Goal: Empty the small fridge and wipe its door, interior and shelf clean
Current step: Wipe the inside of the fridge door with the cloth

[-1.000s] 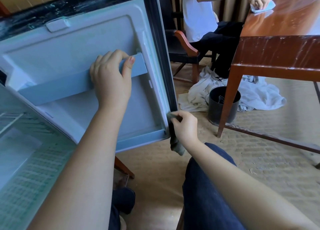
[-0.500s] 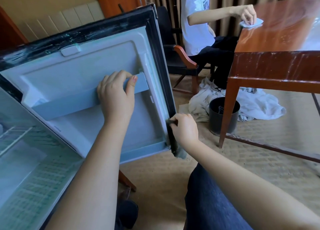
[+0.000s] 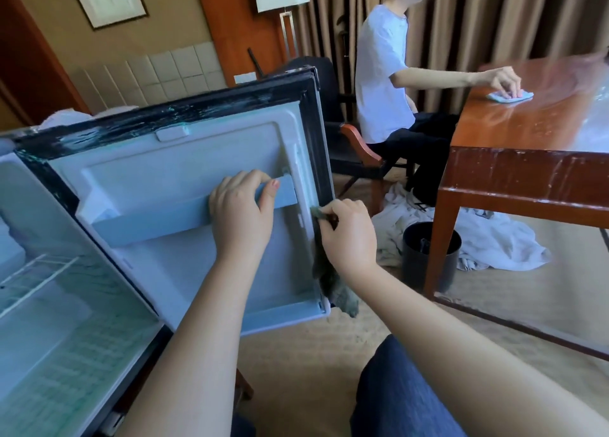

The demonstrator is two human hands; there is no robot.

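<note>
1. Grey-green crumpled rag [image 3: 333, 288] pinched in right hand [image 3: 349, 235], pressed on black rubber seal [image 3: 317, 133] at the free edge of the open white-lined fridge door [image 3: 184, 159]; rag tail hangs down to the door's bottom corner.
2. Left hand [image 3: 242, 212] clenched over pale blue plastic door rail [image 3: 158, 222].
3. White wire shelf [image 3: 33, 281] inside fridge, far left.
4. Second person wipes red-brown wooden table [image 3: 527, 172]; black round bin [image 3: 428, 262] stands at its leg.

The right hand [image 3: 349, 232] has slid the dark cloth [image 3: 333, 288] up the door's black seal [image 3: 318, 140], from the bottom corner to the shelf rail [image 3: 148, 224].
</note>
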